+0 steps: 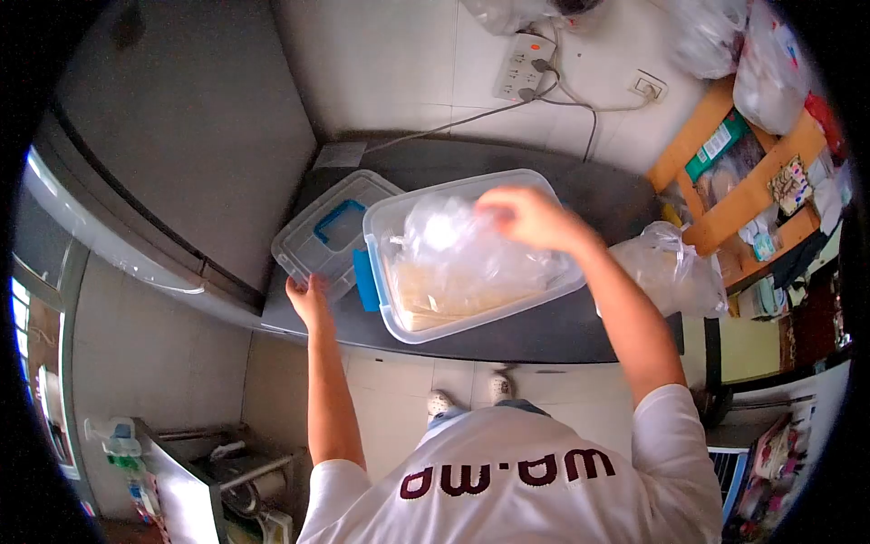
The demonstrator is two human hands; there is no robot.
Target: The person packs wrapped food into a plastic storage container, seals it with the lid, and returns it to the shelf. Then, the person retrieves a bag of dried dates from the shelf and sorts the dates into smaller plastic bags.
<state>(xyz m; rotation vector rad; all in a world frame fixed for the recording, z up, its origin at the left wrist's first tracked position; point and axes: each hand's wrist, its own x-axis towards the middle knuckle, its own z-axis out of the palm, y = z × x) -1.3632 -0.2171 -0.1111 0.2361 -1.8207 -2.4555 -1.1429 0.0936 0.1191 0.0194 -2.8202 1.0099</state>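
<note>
A clear plastic storage box (pixel 412 334) with a blue latch (pixel 364 281) stands on the dark countertop, its top uncovered. Inside lies a clear plastic bag (pixel 507 263) over pale, flat contents that I cannot name. My right hand (pixel 530 219), slightly blurred, is above the box with curled fingers closed at the bag's upper part. To the left is the clear lid (pixel 308 213) with a blue handle (pixel 340 223), partly behind the box. At the lid's near corner, my left hand (pixel 310 299) grips the edge, its fingers partly hidden.
A filled clear plastic bag (pixel 666 267) sits right of the box, beside a wooden rack (pixel 761 190) crowded with packages. Behind the dark countertop (pixel 598 190), a power strip (pixel 526 68) and cables run along the wall. A tall grey cabinet (pixel 181 118) stands at the left.
</note>
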